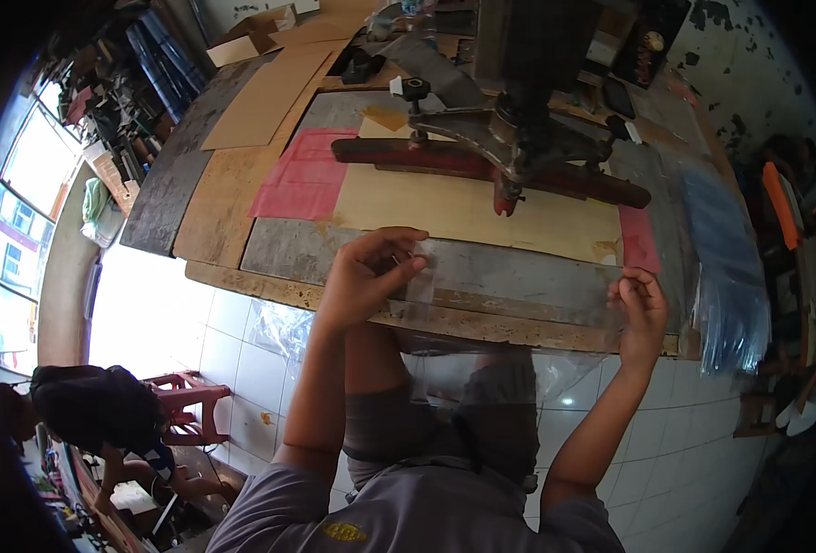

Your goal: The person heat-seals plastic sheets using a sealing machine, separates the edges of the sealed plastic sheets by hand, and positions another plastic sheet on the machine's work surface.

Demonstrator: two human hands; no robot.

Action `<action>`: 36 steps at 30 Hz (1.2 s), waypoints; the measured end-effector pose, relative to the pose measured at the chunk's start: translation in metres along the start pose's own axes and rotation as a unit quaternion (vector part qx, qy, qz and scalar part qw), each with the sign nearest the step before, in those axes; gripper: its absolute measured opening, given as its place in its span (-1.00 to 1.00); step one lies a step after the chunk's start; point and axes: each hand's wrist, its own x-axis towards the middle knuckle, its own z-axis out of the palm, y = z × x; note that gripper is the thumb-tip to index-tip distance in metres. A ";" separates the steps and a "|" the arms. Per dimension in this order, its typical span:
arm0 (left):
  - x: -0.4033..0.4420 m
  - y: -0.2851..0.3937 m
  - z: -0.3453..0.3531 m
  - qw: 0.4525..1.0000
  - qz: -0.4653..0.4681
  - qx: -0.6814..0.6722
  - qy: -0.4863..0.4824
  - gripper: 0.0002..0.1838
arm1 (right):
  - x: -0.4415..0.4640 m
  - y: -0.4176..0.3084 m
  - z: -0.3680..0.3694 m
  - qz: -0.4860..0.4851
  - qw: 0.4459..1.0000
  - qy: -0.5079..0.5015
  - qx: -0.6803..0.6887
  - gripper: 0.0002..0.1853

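Note:
My left hand (371, 276) is at the table's front edge, its thumb and fingers pinched on the corner of a clear plastic sheet (435, 369). The see-through sheet hangs over the edge above my lap. At its other side my right hand (640, 304) has its fingers curled together on the plastic. Beyond my hands, a metal press with a long dark red bar (491, 170) stands over a cream board (426, 201). Pink sheets (302, 175) show at both ends of the board.
Stacked clear bluish plastic sheets (726, 267) drape over the table's right side. Brown cardboard (265, 101) lies at the back left. A seated person (104, 415) is at the lower left beside a red stool (191, 405). More plastic (283, 327) sits below the table's front edge.

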 end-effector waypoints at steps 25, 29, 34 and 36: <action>-0.001 0.007 -0.001 0.999 -0.006 0.010 -0.040 -0.66 | 0.003 0.004 -0.004 0.001 1.000 -0.028 0.010 -0.73; 0.000 0.003 -0.001 0.999 0.003 0.022 -0.041 -0.67 | 0.003 0.005 -0.005 -0.006 0.999 -0.036 0.017 -0.74; 0.000 0.001 -0.001 0.999 0.005 0.030 -0.045 -0.75 | 0.003 0.005 -0.005 -0.008 0.999 -0.034 0.019 -0.74; 0.001 0.000 0.000 0.998 -0.007 0.024 -0.050 -0.82 | 0.003 0.006 -0.006 -0.012 0.999 -0.035 0.022 -0.74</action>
